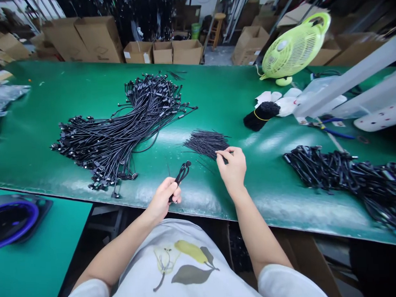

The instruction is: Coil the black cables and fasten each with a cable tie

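Note:
My left hand (165,194) is closed around a black cable (183,171) folded into a small looped bundle, held just above the table's front edge. At the right end of a pile of thin black twist ties (206,141), my right hand (231,167) has thumb and forefinger pinched together, on what looks like one of the ties. A few loose ties lie in front of that pile. Left of both hands spreads a large heap of unfolded black cables (132,120) with connectors at their ends. Folded cable bundles (345,178) are heaped on the right.
The green table (225,95) also carries a black bundle (262,116) with a yellow band, blue-handled pliers (333,128) and a light-green fan (295,45). White posts (354,73) rise at the right. Cardboard boxes (98,39) stand behind; plastic bags (4,99) lie far left.

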Demonstrator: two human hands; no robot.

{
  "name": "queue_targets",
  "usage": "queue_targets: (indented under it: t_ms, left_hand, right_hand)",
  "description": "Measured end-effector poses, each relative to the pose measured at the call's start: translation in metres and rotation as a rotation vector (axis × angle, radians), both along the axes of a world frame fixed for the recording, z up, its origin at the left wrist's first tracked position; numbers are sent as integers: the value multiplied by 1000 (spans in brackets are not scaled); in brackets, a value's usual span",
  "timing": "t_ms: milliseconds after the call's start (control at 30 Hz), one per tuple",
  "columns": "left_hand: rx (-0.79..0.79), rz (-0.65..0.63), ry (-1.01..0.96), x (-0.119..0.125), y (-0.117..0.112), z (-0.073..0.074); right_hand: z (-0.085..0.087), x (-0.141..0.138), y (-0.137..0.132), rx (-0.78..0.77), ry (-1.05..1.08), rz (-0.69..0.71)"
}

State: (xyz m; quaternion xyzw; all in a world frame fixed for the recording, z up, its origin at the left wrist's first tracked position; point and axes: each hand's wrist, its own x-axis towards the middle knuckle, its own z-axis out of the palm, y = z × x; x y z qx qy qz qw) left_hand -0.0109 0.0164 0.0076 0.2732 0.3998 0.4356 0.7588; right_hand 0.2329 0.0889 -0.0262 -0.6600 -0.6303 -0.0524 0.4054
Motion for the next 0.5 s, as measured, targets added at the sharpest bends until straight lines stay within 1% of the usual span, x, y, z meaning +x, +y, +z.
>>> queue_targets:
  t_ms: [67, 100, 200, 267, 333, 367, 433, 500]
  left_hand:
    - [-6, -5, -17, 0, 0, 0]
    - [-4, -7, -29, 0, 0, -1]
    - [36, 21, -39, 1, 2, -7]
    - [107, 65, 3, 0, 5, -15]
    - [189, 97, 113, -3, 9, -23]
    - [233, 96, 196, -6, 11, -26]
    - [353, 68, 401, -11, 13, -30]
    - [521, 31, 608, -16, 11, -30]
  right_hand:
    - [4, -17, -10, -52, 111, 82]
    - [6, -28, -17, -105, 194, 160]
    - [12, -66, -43, -285, 425, 453]
    - [14, -87, -58, -324, 468, 564]
    - [15, -101, -67, -268, 369, 580]
    - [16, -105, -68, -205, 256, 574]
    - [20, -109, -66, -13, -45, 591]
    - [25, -108, -60, 215, -322, 671]
